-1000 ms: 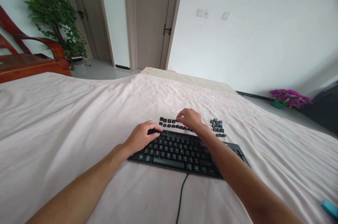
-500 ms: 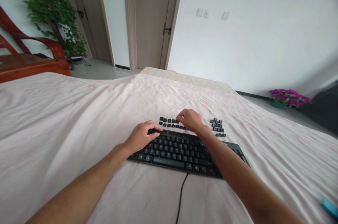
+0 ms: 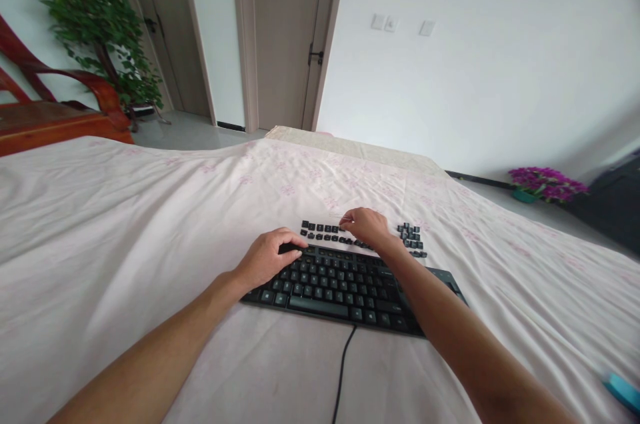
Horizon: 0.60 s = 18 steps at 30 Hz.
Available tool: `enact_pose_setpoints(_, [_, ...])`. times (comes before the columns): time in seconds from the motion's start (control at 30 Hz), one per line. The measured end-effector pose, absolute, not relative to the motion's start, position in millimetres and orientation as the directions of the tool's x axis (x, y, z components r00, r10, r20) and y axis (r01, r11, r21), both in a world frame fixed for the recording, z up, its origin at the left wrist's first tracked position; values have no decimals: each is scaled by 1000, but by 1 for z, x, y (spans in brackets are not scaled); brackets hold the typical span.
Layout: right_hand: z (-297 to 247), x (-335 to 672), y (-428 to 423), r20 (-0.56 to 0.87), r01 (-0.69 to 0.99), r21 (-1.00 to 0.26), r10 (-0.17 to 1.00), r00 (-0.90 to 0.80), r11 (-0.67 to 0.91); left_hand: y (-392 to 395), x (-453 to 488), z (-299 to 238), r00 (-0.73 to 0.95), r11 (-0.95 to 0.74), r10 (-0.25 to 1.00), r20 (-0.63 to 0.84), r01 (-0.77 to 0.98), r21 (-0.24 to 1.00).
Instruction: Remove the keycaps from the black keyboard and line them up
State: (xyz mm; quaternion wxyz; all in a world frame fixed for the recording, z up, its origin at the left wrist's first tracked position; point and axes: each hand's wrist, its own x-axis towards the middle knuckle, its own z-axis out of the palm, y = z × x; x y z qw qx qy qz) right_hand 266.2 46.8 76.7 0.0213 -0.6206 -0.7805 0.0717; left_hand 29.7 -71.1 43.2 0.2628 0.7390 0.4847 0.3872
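Observation:
A black keyboard [image 3: 320, 287] lies on the pale sheet, its cable running toward me. My left hand [image 3: 267, 254] grips its far left corner, thumb on top near the upper keys and fingers along the back edge. Beyond the keyboard, loose black keycaps [image 3: 320, 227] lie in two rows. My right hand [image 3: 367, 224] is above the right part of these rows, fingers pinched together. A thin pale wire tool [image 3: 336, 215], probably a keycap puller, sticks out to the left of its fingertips. The hand hides part of the rows and whatever lies under the fingertips.
More loose keycaps [image 3: 410, 235] form a small cluster to the right of my right wrist. The keyboard cable [image 3: 343, 371] trails toward the near edge. A blue object [image 3: 623, 392] lies at the far right. The floral sheet [image 3: 225, 211] has folds and wrinkles.
My right hand has shifted slightly right along the keycap rows, and the wire at its fingertips has moved with it. My left hand stays on the keyboard's corner.

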Motion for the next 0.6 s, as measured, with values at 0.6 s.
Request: enact_pose_setpoints(0.6, [68, 272, 48, -36, 954, -225, 977, -211, 198, -72, 30, 44, 231, -389, 921, 313, 520, 760])
